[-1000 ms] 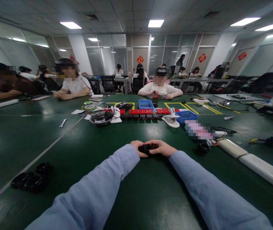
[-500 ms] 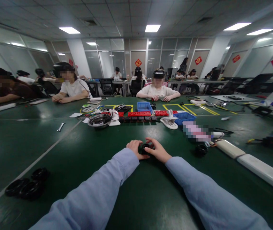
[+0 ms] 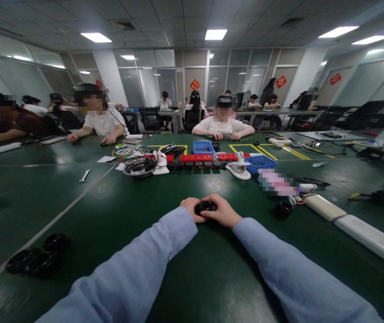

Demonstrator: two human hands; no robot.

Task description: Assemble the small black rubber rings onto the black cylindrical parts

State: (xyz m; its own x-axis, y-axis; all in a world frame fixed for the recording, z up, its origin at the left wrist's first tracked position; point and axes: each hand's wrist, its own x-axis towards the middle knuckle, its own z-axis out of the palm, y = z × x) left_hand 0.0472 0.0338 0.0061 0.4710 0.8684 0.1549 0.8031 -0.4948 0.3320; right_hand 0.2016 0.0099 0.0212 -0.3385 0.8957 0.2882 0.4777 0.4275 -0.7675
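Observation:
Both hands meet at the middle of the green table [image 3: 192, 264] around a glossy black ring-shaped part [image 3: 205, 206] with a round opening on top. My left hand [image 3: 190, 209] grips it from the left side. My right hand [image 3: 226, 211] curls round its right side, the thumb along the near edge. Fingers cover much of the part's sides. Similar black rings [image 3: 41, 264] lie grouped at the lower left. Another black ring [image 3: 283, 209] sits to the right of my right hand.
Beyond my hands stand a red power-strip row [image 3: 196, 158], a white clamp [image 3: 239, 169], a blue bin [image 3: 261, 164] and a dish of cables [image 3: 139, 168]. A wrench [image 3: 85, 176] lies left. White bars [image 3: 370, 237] extend along the right. Several people sit across the table.
My right fingers have come down and closed more round the black ring, whose opening now shows more clearly. Across the table, a person at the left has moved their hands apart.

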